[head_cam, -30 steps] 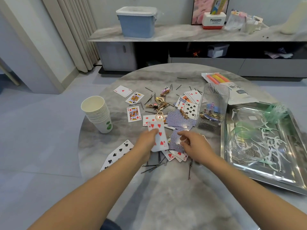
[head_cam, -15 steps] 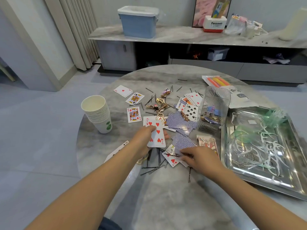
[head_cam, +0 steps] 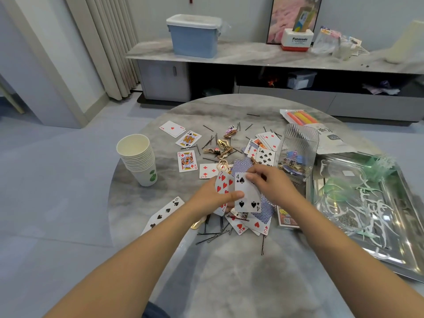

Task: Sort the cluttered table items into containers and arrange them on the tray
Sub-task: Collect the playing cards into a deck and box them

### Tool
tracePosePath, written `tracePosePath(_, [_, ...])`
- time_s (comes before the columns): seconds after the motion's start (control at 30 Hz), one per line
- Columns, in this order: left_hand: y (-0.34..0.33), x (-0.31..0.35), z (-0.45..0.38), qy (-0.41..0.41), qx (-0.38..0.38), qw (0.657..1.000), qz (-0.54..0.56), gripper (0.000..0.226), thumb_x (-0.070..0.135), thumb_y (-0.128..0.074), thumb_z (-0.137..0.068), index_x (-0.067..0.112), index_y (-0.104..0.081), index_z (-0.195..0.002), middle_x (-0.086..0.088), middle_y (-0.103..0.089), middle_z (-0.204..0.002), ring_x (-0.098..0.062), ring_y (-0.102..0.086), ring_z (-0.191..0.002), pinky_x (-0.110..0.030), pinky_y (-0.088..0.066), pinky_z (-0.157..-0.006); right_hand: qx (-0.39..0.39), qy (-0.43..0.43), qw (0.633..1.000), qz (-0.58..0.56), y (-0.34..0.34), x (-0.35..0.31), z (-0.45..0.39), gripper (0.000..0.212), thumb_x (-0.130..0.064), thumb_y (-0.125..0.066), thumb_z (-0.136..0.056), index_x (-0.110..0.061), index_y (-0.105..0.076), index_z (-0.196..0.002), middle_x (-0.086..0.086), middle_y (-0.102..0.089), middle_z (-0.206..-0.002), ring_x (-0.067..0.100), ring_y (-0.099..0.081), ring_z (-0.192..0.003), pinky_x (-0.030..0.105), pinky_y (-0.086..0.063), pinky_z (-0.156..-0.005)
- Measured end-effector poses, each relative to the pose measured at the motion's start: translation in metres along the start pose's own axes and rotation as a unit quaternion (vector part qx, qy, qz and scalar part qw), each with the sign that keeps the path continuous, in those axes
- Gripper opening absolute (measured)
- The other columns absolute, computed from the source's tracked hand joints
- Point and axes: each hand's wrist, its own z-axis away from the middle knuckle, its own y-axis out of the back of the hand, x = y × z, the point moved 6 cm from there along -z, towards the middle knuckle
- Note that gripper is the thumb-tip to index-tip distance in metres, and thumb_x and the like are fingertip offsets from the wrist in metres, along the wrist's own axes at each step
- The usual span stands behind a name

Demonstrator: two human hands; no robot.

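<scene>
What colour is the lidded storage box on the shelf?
Light blue with a whitish lid: storage box, seen in the head view.

head cam only | worn high, looking forward and down across the round table [head_cam: 229,283] | both forearms rise from the bottom edge, hands close in at centre frame | tray [head_cam: 387,260] cut off at the right edge | far end takes in the sideboard [head_cam: 252,53] and wall | no second view

Cups [head_cam: 137,157] stood left of my scattered cards [head_cam: 187,160]; the tray [head_cam: 394,260] lay right, a jar [head_cam: 298,150] just beside it.
</scene>
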Motion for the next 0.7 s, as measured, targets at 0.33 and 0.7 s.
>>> tracePosePath(0.33, [0.008, -0.025, -0.009, 0.106, 0.066, 0.964, 0.237, 0.034, -0.002, -0.046, -0.096, -0.003, -0.042, -0.129, -0.018, -0.066, -0.094, -0.024, -0.068, -0.073, -0.032, -0.058, -0.057, -0.034, -0.090, 0.985, 0.146, -0.028, 0.033, 0.015, 0.036, -0.027, -0.061, -0.089, -0.019, -0.058, -0.123, 0.004, -0.061, -0.118, 0.019, -0.057, -0.104, 0.030, -0.046, -0.086])
tracePosePath(0.7, [0.000, -0.032, -0.011, 0.135, 0.071, 0.964, 0.218, 0.032, 0.009, -0.048, -0.097, 0.007, -0.043, -0.129, -0.016, -0.068, -0.090, -0.027, -0.068, -0.080, -0.039, -0.058, -0.073, -0.012, -0.047, 0.971, 0.233, -0.032, 0.039, 0.035, 0.022, -0.028, -0.048, -0.091, -0.018, -0.067, -0.087, 0.003, -0.066, -0.081, 0.025, -0.061, -0.079, 0.027, -0.040, -0.056])
